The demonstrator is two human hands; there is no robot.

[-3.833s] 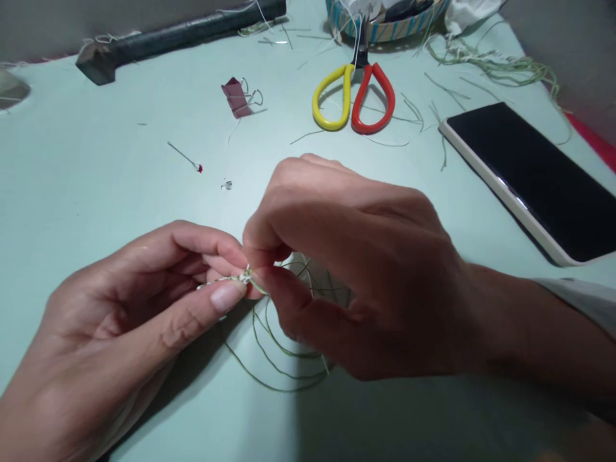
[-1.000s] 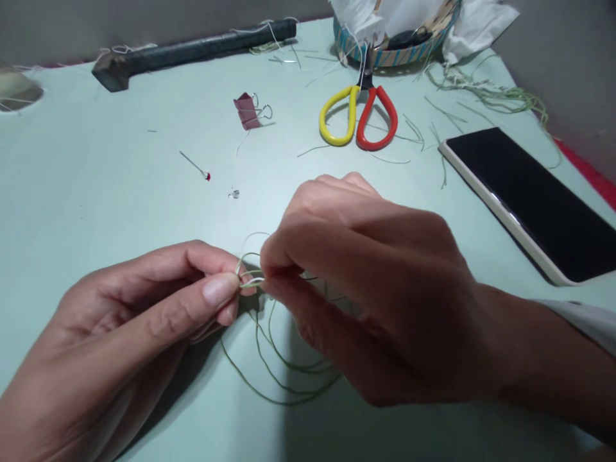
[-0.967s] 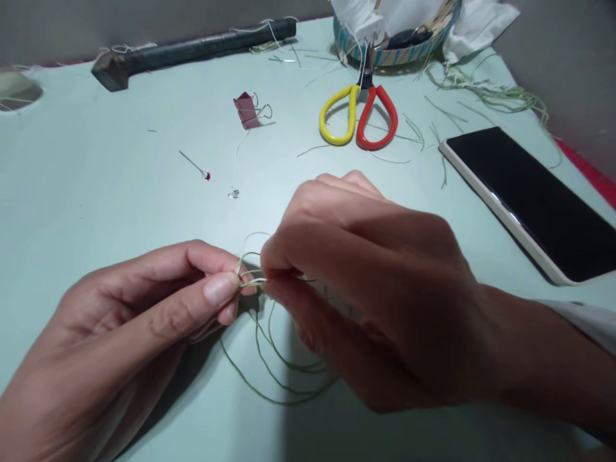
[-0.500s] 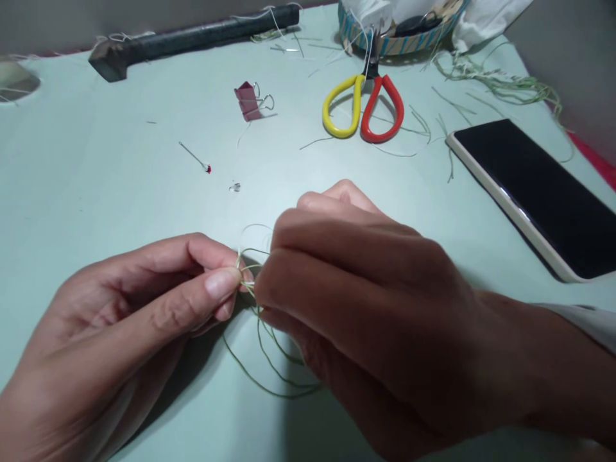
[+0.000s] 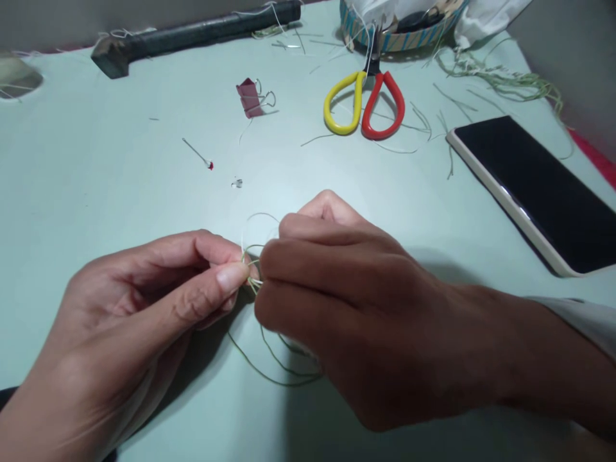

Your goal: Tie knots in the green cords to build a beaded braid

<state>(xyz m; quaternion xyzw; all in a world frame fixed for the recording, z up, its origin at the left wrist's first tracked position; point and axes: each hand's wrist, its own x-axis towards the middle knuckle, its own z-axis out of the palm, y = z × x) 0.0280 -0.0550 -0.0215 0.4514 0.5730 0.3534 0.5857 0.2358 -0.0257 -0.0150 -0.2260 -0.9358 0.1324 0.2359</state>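
Note:
Thin green and white cords (image 5: 269, 380) loop out below and between my two hands. My left hand (image 5: 158, 308) pinches them where they come together, between thumb and forefinger. Close against its fingertips, my right hand (image 5: 356, 308) is closed, with its fingers curled; the cords run in under them, though its fingertips are hidden. A thin white strand (image 5: 261, 213) arcs up above the pinch. Past the hands lie a small clear bead-like piece (image 5: 237, 183) and a pin with a red tip (image 5: 198, 154).
Beyond are a dark red binder clip (image 5: 249, 98), cutters with yellow and red handles (image 5: 384, 106), and a phone (image 5: 539, 192) at the right. A dark metal bar (image 5: 202, 38) and a patterned basket (image 5: 409, 43) stand at the back. Cord scraps (image 5: 510, 80) lie near the basket.
My right hand has rolled over and dropped slightly, its fingers curling more across the cords. The left hand keeps its pinch, shifted slightly right and up in the view.

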